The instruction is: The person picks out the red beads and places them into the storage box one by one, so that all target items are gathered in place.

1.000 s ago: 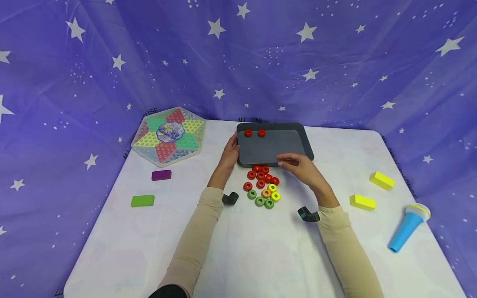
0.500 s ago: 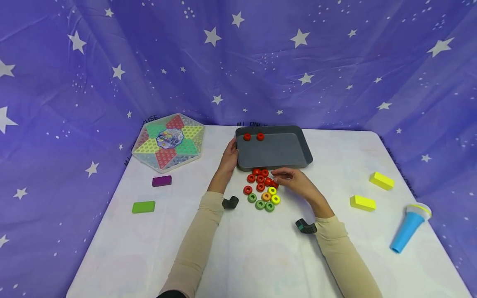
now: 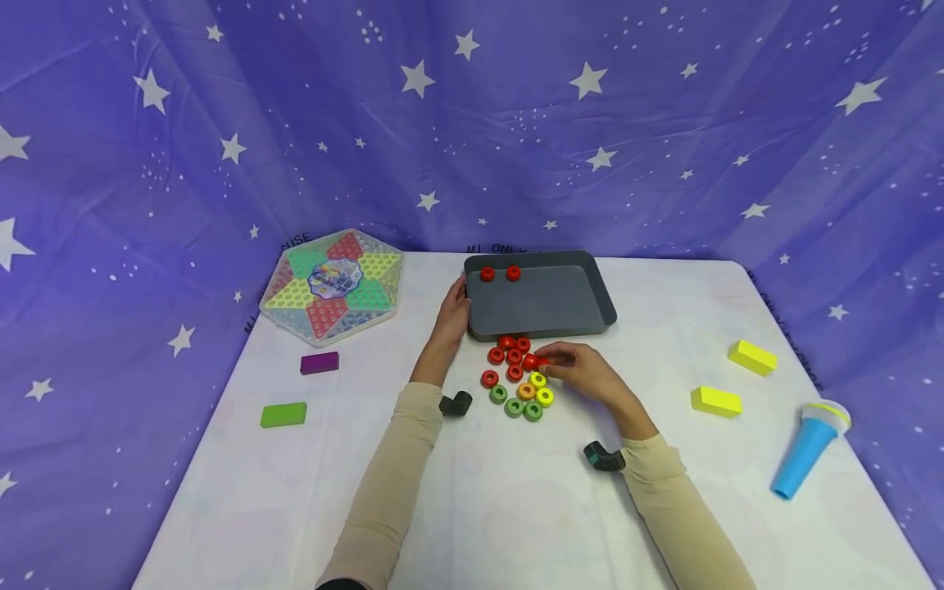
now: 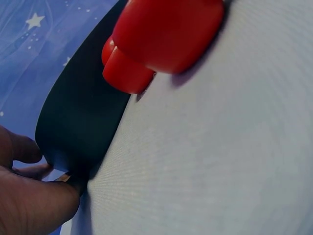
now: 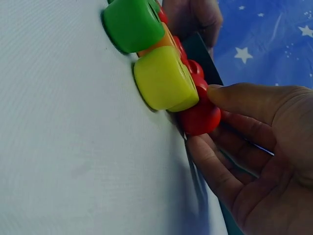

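Observation:
My left hand (image 3: 451, 315) holds the left side of a dark grey tray (image 3: 542, 305). In the left wrist view its thumb and fingers (image 4: 41, 203) are at the tray's corner. Two red ring beads (image 3: 513, 273) sit inside the tray near its back left. With thumb and fingers, my right hand (image 3: 586, 373) pinches a red bead (image 5: 199, 117) at the right edge of a loose pile in front of the tray. Other red beads (image 3: 496, 356), yellow beads (image 3: 544, 397), an orange bead (image 3: 526, 391) and green beads (image 3: 515, 407) lie in that pile.
A hexagonal star-pattern board game (image 3: 335, 283) lies at the back left. Purple (image 3: 319, 363) and green (image 3: 283, 415) blocks are on the left. Two yellow blocks (image 3: 716, 401) and a blue toy microphone (image 3: 807, 451) lie on the right. A starry curtain (image 3: 516, 123) stands behind the table.
My right hand has come down from the tray's front edge to the pile and now pinches a red bead there. The left hand stays at the tray; the head view has tilted slightly.

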{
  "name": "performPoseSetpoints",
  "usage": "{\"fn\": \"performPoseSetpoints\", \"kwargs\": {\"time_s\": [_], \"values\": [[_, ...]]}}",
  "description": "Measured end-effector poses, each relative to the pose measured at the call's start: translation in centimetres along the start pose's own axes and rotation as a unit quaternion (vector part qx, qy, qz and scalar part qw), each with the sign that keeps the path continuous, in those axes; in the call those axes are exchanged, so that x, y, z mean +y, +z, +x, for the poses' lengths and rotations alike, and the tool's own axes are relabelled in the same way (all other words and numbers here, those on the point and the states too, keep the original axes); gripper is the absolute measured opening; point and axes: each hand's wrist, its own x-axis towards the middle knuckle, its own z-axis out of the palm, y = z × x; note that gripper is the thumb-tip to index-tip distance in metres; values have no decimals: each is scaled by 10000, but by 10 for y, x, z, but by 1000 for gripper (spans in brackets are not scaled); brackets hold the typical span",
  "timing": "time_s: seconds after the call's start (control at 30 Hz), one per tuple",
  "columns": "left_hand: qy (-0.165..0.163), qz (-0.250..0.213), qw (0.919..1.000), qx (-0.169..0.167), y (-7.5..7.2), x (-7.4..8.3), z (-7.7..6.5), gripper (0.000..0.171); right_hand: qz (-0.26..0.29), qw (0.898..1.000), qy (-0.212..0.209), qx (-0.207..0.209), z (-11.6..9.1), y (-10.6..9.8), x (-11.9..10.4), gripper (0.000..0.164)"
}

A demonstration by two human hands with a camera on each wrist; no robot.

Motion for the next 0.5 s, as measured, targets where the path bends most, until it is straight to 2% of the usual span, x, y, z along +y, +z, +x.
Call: {"fn": "performPoseSetpoints", "kwargs": {"time_s": [0.5], "values": [[-88, 27, 9999, -98, -2, -2, 2, 53, -412, 9983, 59, 407, -4, -5, 2, 23]]}}
